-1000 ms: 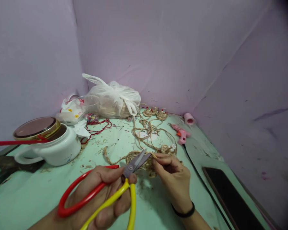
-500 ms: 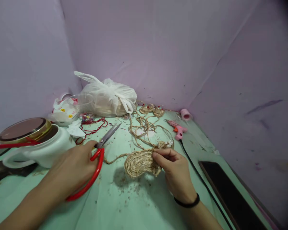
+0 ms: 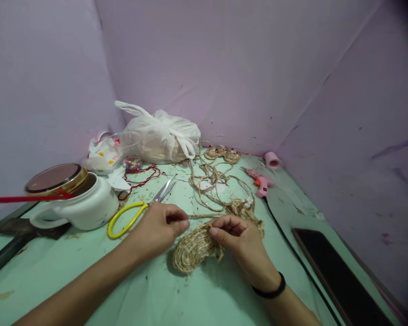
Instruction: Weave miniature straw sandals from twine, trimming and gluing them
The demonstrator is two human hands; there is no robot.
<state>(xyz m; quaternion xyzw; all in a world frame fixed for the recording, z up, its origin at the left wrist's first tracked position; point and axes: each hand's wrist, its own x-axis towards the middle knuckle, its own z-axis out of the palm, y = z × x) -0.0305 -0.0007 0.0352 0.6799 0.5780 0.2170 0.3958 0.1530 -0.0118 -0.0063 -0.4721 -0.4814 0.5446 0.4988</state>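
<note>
A flat oval coil of jute rope [image 3: 192,250] lies on the green table [image 3: 163,299] in front of me. My right hand [image 3: 240,244] pinches its upper right edge, fingers closed on it. My left hand [image 3: 159,226] is closed in a pinch on the loose rope strand [image 3: 199,216] that runs out of the coil toward the tangle behind. The scissors [image 3: 139,210], with yellow and red handles, lie on the table just left of my left hand, blades pointing away.
A white pot [image 3: 80,206] with a gold lid and a red ribbon stands at left. A white plastic bag [image 3: 159,138], red cord [image 3: 141,177], loose jute [image 3: 214,181], pink glue gun [image 3: 260,181] with black cable, pink roll [image 3: 272,160] and a dark panel [image 3: 336,276] lie around.
My left hand laid the scissors down on the table at left and came back to pinch the rope strand at the coil. My right hand kept hold of the coil.
</note>
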